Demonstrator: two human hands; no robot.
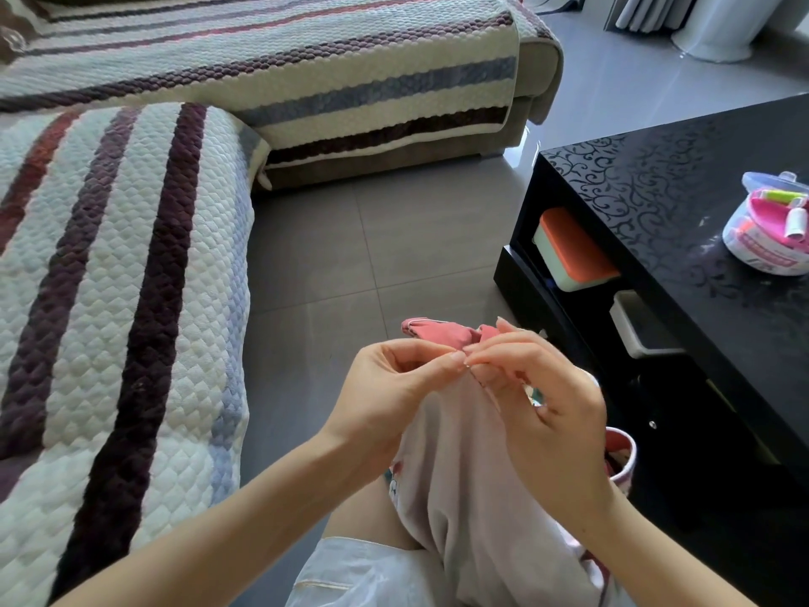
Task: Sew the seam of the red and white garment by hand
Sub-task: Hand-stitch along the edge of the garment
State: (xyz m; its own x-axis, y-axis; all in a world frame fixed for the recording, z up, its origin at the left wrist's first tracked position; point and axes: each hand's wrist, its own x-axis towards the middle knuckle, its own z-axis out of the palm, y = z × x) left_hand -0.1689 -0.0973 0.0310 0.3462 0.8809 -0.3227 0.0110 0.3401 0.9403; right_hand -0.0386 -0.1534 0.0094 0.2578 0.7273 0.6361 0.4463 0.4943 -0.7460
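Two bare hands in lower centre of frame, fingertips meeting. Left hand (396, 387): thumb and forefinger pinched shut on the edge of the one red and white fabric garment (455, 475). Right hand (538, 400): thumb and forefinger closed at the same spot on the fabric edge, remaining fingers loosely curled; needle or thread too small to tell. Garment hangs from the pinch point down over the person's lap, red part bunched just above the fingers.

Right of frame: one glossy black counter (683, 203) with scroll pattern. On it, right edge: one round clear plastic sewing box (761, 238) holding several thread spools, count not readable. Shelf under counter: one orange-lidded white box (573, 251).

Left and top: two striped quilted sofa covers (122, 265). Grey tiled floor (372, 238) between.
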